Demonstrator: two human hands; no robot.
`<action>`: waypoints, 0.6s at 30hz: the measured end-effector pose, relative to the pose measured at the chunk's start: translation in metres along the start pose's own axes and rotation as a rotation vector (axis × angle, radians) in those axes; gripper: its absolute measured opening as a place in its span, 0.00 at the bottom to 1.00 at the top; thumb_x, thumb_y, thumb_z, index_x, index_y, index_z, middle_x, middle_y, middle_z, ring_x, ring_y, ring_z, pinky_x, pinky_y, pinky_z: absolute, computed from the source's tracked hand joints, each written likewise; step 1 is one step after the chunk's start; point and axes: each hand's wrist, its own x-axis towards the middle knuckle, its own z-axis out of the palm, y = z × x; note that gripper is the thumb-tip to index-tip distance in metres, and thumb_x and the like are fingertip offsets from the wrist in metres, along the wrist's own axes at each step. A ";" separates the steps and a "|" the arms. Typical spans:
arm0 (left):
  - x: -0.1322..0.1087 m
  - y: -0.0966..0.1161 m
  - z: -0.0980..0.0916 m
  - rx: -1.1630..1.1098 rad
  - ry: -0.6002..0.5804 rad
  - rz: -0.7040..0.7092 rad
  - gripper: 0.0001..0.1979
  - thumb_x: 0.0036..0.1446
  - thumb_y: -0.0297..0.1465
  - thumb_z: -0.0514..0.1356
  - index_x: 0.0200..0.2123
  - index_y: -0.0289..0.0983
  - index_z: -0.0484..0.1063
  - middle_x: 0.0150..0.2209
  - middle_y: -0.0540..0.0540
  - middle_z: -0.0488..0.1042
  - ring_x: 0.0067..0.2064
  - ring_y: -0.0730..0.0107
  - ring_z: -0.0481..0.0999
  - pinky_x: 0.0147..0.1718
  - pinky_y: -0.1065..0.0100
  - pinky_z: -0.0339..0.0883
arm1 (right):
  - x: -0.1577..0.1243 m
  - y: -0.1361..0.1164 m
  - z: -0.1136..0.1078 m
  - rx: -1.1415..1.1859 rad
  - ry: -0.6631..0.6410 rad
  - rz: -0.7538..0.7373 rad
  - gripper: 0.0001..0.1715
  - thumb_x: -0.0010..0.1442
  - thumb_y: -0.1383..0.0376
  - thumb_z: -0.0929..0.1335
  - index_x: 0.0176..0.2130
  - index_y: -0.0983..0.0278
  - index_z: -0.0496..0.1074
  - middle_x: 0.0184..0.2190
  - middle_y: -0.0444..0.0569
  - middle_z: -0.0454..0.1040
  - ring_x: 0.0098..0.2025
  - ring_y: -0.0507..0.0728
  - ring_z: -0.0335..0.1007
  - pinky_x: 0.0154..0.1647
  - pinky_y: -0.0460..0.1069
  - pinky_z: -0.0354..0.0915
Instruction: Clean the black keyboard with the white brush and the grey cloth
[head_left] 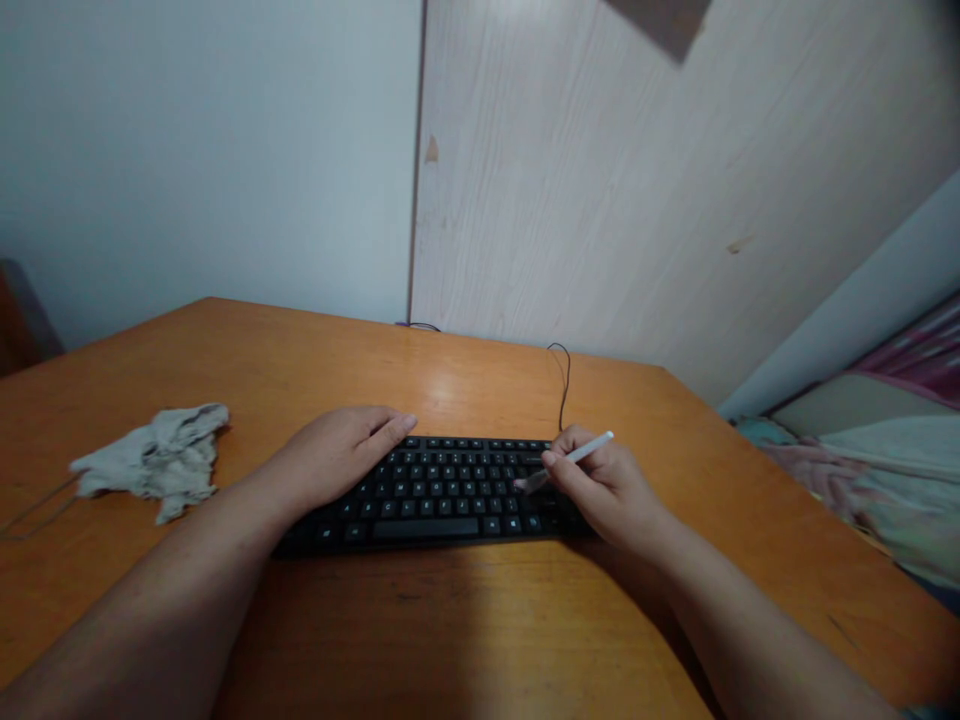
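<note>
A black keyboard (439,490) lies flat on the wooden table in front of me. Over its left end rests my left hand (349,450), gripping the far left corner, with the thumb along the back edge and most fingers hidden. My right hand (596,480) is above the right part of the keys. It pinches the white handle of a slim brush (592,446), whose pale tip points down left onto the keys. The tip's bristles are too blurred to make out well.
A crumpled, stained grey cloth (161,460) with strings lies on the table (442,610) to the left. Behind the keyboard a black cable (566,385) runs to the back edge. A wall and a pale wooden panel (525,200) stand behind; bedding (847,450) is at the right.
</note>
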 end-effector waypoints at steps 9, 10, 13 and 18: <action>0.000 0.004 -0.001 0.013 0.002 -0.010 0.30 0.66 0.54 0.45 0.37 0.40 0.78 0.40 0.42 0.82 0.42 0.53 0.79 0.42 0.60 0.69 | 0.001 0.002 0.004 -0.053 0.071 -0.040 0.17 0.69 0.53 0.66 0.33 0.61 0.69 0.27 0.47 0.77 0.29 0.54 0.69 0.31 0.49 0.61; 0.001 0.003 0.000 0.008 0.002 -0.009 0.30 0.66 0.54 0.45 0.37 0.40 0.78 0.41 0.42 0.82 0.43 0.53 0.79 0.42 0.60 0.69 | 0.002 0.002 0.005 -0.053 0.088 -0.047 0.17 0.69 0.53 0.66 0.33 0.61 0.69 0.27 0.46 0.77 0.28 0.54 0.68 0.31 0.49 0.60; 0.001 0.003 0.000 0.016 -0.004 -0.002 0.30 0.66 0.54 0.45 0.37 0.39 0.78 0.40 0.41 0.82 0.43 0.52 0.79 0.42 0.59 0.69 | 0.005 0.002 0.008 -0.055 0.165 -0.064 0.16 0.68 0.54 0.67 0.33 0.61 0.68 0.27 0.47 0.77 0.29 0.55 0.70 0.31 0.49 0.60; 0.000 0.004 -0.001 0.045 -0.005 -0.010 0.32 0.66 0.55 0.44 0.38 0.39 0.78 0.42 0.40 0.82 0.44 0.51 0.79 0.43 0.58 0.69 | 0.008 0.004 0.012 -0.129 0.130 -0.064 0.16 0.68 0.54 0.66 0.33 0.62 0.69 0.27 0.47 0.76 0.29 0.54 0.68 0.30 0.48 0.60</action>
